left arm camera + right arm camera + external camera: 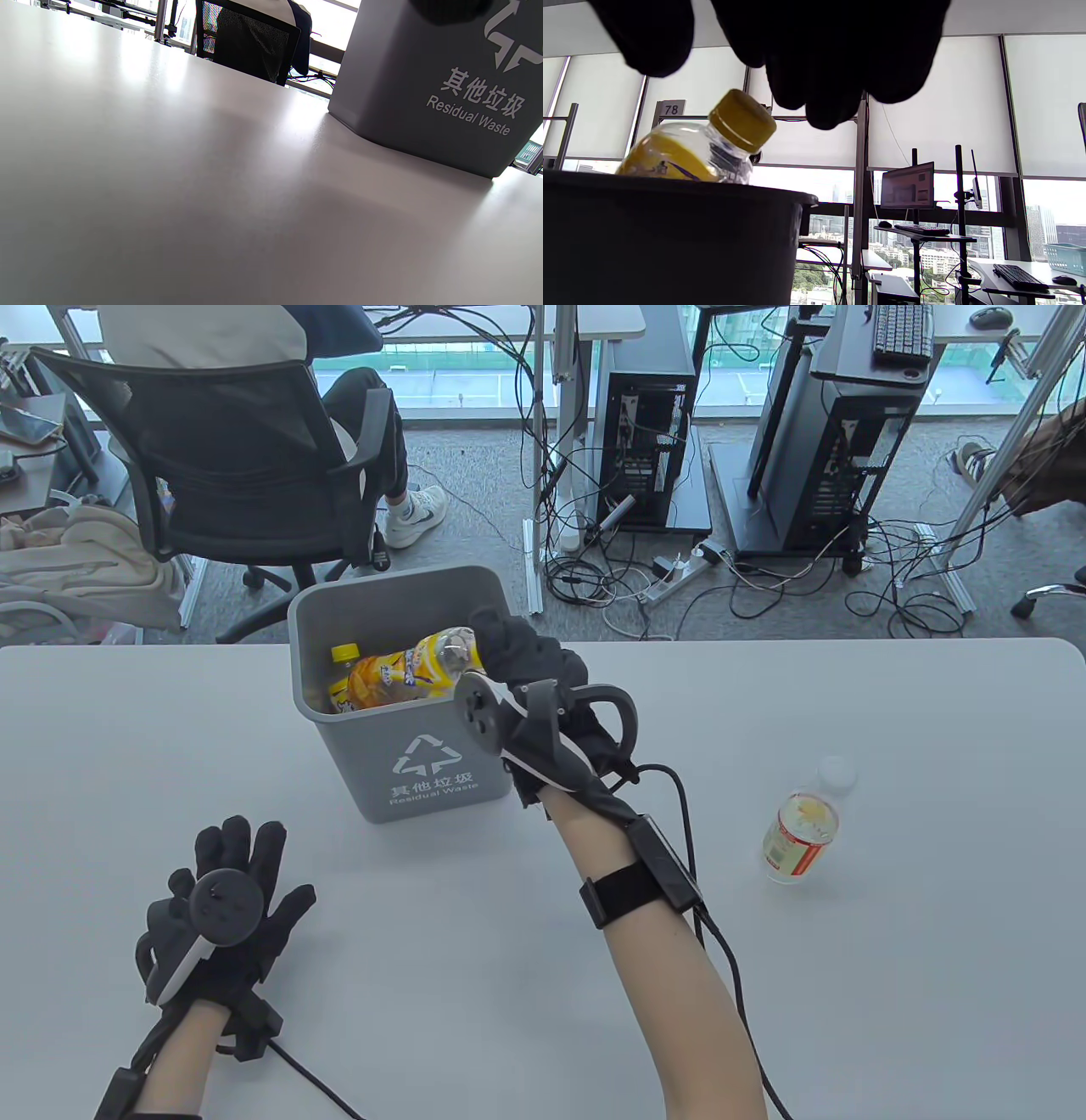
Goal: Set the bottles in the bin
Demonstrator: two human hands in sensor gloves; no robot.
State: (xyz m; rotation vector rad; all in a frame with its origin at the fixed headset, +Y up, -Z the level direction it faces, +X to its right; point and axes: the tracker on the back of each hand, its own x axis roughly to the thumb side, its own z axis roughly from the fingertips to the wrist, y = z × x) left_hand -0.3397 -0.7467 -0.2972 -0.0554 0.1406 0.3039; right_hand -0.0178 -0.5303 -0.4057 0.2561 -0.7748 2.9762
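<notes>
A grey bin (pixel 382 585) marked "Residual Waste" stands on the table near its far edge. In it lies a clear bottle with an orange and yellow label (pixel 399 674), and a second yellow cap (pixel 345 651) shows behind it. My right hand (pixel 509 640) hovers over the bin's right rim. In the right wrist view its fingers (pixel 818 63) hang spread just above the bottle's yellow cap (pixel 742 120), with a gap between them. My left hand (pixel 229 891) rests flat on the table, fingers spread and empty. Another clear bottle (pixel 797 836) with a white cap stands to the right.
The left wrist view shows the bin's front wall (pixel 403 84) close by on the white table (pixel 169 169). Beyond the table's far edge are an office chair (pixel 237 475), computer towers (pixel 645 432) and floor cables.
</notes>
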